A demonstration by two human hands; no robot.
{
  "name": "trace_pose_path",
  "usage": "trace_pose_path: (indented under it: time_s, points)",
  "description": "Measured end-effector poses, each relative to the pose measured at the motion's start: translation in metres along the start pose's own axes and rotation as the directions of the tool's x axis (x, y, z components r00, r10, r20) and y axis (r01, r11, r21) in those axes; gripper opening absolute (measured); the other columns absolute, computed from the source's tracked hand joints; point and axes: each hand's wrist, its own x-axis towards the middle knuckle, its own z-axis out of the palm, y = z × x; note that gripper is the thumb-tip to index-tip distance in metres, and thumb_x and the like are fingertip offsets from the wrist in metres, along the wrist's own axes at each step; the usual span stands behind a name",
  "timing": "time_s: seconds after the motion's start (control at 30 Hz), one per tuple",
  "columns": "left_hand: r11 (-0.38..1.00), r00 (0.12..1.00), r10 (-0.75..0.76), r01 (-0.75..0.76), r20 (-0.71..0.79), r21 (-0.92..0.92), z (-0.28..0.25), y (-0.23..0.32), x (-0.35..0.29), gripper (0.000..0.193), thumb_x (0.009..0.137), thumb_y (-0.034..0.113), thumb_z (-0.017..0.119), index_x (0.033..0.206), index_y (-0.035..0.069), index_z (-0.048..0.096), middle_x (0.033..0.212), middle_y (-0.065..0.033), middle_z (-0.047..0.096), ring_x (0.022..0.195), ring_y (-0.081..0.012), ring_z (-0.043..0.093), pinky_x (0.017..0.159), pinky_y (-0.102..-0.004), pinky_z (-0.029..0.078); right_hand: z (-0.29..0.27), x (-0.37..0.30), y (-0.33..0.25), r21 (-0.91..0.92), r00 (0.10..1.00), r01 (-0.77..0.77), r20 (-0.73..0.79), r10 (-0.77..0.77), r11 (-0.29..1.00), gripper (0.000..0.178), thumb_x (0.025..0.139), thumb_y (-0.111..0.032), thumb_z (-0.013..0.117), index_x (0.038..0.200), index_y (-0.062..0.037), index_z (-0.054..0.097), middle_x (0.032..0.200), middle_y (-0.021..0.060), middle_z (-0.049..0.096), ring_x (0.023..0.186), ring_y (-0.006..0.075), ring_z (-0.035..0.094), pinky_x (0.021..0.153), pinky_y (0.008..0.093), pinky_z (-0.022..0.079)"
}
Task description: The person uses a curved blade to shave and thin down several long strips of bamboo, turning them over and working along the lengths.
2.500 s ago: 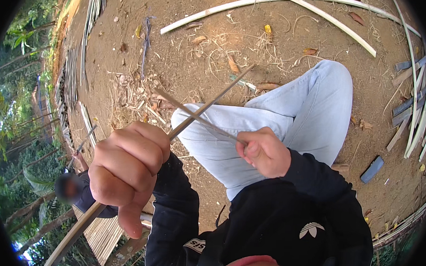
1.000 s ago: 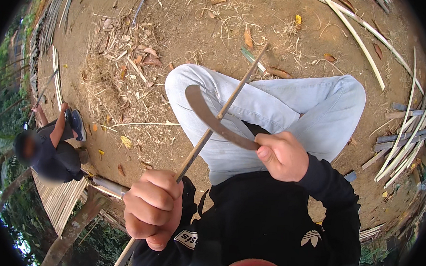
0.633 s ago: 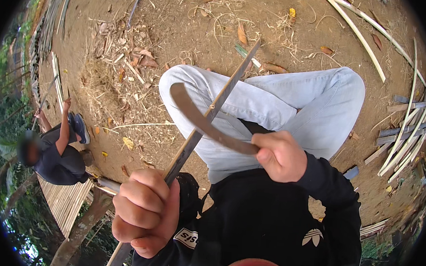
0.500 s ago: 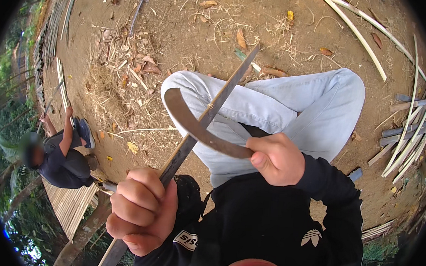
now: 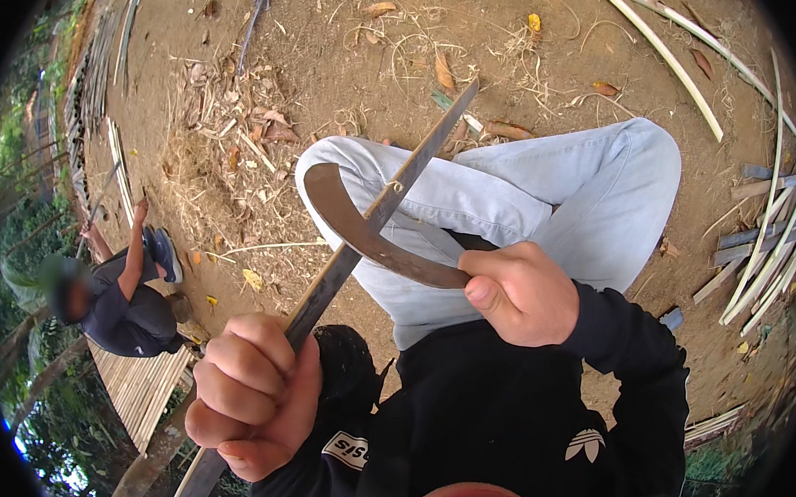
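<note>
Brown, bare soil (image 5: 337, 53) forms the work surface in the head view, bordered at the left by green trees (image 5: 19, 253). Wood shavings and dry leaves (image 5: 210, 114) are scattered over the soil to the left of centre, ahead of the seated person. Two long pale strips (image 5: 669, 69) lie at the upper right; a loose pile of pale and dark grey pieces (image 5: 773, 230) lies at the far right. At the left, a co-worker (image 5: 134, 314) in dark clothing sits low with both forearms raised, near a slatted platform (image 5: 134, 387) of parallel pale poles. The wearer's light blue trousers (image 5: 626, 171) show crossed legs on the ground. The left hand (image 5: 253, 385) is closed in a full fist around the split strip (image 5: 326, 285), which has a dark face, a pale edge and a small knot. The strip runs diagonally from the lower left, through the fist, to a free end above the trousers. The right hand (image 5: 527, 293) is curled tight on the near end of a curved blade (image 5: 332, 203), thumb forward (any handle is hidden by the fingers). The blade crosses over the strip between the knot and the left fist; its rounded free end extends beyond the strip, to the left.
</note>
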Motion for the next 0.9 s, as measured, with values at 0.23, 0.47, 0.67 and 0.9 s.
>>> trace_pose_path:
  time_s: [0.23,0.47,0.67,0.9]
  points:
    - [1.000,1.000,-0.009,0.009,0.013,-0.008,-0.007,-0.003,0.007,0.034,0.093,0.030,0.055,0.069,0.013,0.037,0.051,0.0044,0.036,0.039,-0.0079,0.031,0.038,-0.0232,0.025,0.002,0.010,0.006,0.009,0.998,-0.062,-0.019,0.062,0.998,0.045,0.099,-0.033,0.040,0.072,0.0015,0.053,0.060,0.0225,0.052,0.058,0.0410,0.054,0.054,0.0454,0.041]
    - [0.998,1.000,0.011,-0.010,0.014,-0.055,-0.015,-0.006,0.013,0.033,0.091,0.027,0.054,0.068,0.012,0.036,0.049,0.0038,0.035,0.040,-0.0076,0.029,0.038,-0.0233,0.024,0.002,0.019,0.017,-0.032,0.990,-0.139,-0.030,0.138,0.990,0.037,0.097,-0.027,0.041,0.078,0.0010,0.057,0.064,0.0222,0.057,0.063,0.0417,0.057,0.058,0.0455,0.044]
    - [0.993,0.999,0.029,-0.034,-0.037,-0.115,-0.019,-0.012,0.013,0.034,0.090,0.026,0.054,0.066,0.013,0.034,0.047,0.0040,0.033,0.039,-0.0073,0.028,0.038,-0.0236,0.023,0.004,0.029,0.029,-0.111,0.955,-0.292,-0.083,0.284,0.950,0.024,0.091,-0.018,0.046,0.085,-0.0002,0.061,0.065,0.0208,0.060,0.064,0.0408,0.059,0.060,0.0456,0.046]
    - [0.991,0.996,0.032,-0.042,-0.082,-0.123,-0.019,-0.011,0.016,0.036,0.089,0.026,0.053,0.063,0.015,0.031,0.047,0.0044,0.034,0.038,-0.0067,0.029,0.037,-0.0223,0.022,0.004,0.040,0.039,-0.132,0.966,-0.239,-0.131,0.222,0.962,0.031,0.095,-0.023,0.044,0.084,0.0006,0.061,0.066,0.0239,0.058,0.067,0.0436,0.059,0.062,0.0472,0.046]
